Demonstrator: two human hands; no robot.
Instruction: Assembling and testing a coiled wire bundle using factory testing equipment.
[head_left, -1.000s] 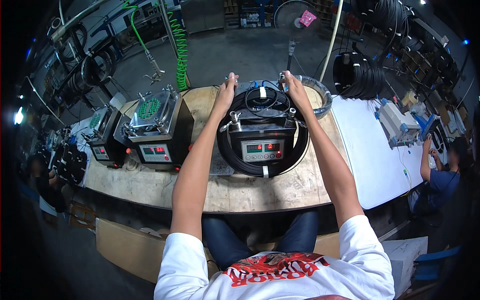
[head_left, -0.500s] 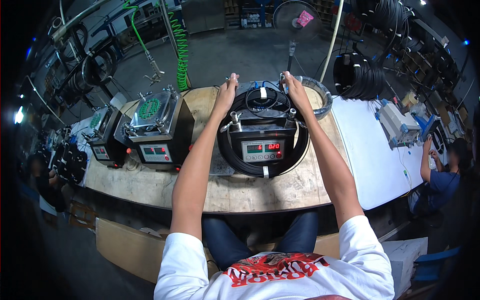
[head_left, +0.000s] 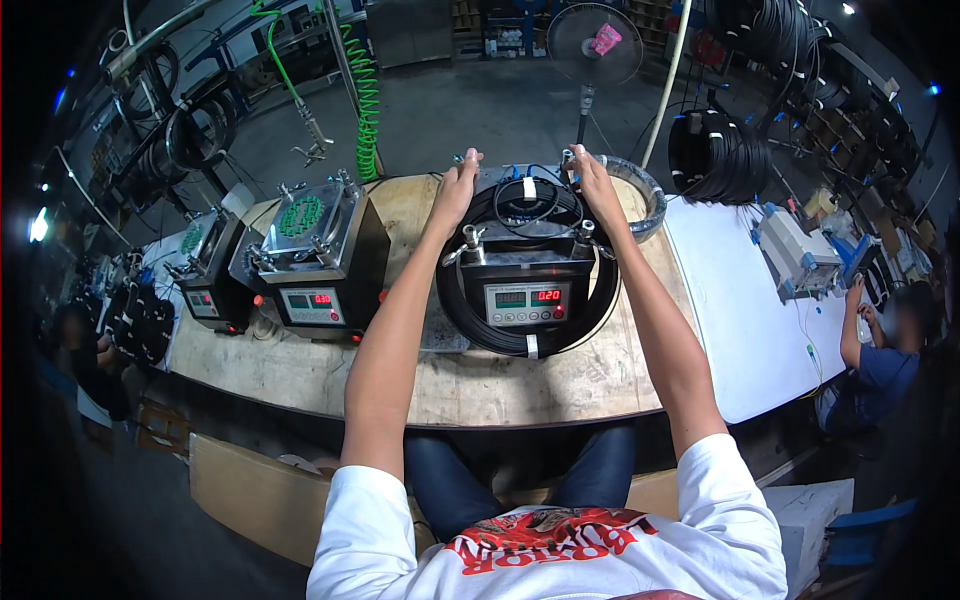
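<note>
A polishing machine [head_left: 530, 268] with a lit display panel stands on the wooden bench in front of me. A coil of black cable [head_left: 470, 325] hangs around its body, and a smaller loop lies across its top. My left hand [head_left: 457, 190] is closed at the far left corner clamp, thumb uppermost. At the far right corner, my right hand [head_left: 593, 182] is closed on the matching clamp, whose metal end [head_left: 568, 160] shows beside the fingers. Both hands partly hide what they grip. Two near corner clamps [head_left: 471, 236] stand free of my hands.
Two similar machines [head_left: 310, 255] holding green parts stand to the left. A wrapped hose ring [head_left: 650, 205] lies behind my right hand. A green coiled air hose [head_left: 366, 110] hangs beyond the bench. To the right, a co-worker [head_left: 880, 335] sits at a white table [head_left: 740, 330].
Both hands stay at the far clamps with hardly any movement. Digits on the display panels have changed. The view has shifted very slightly.
</note>
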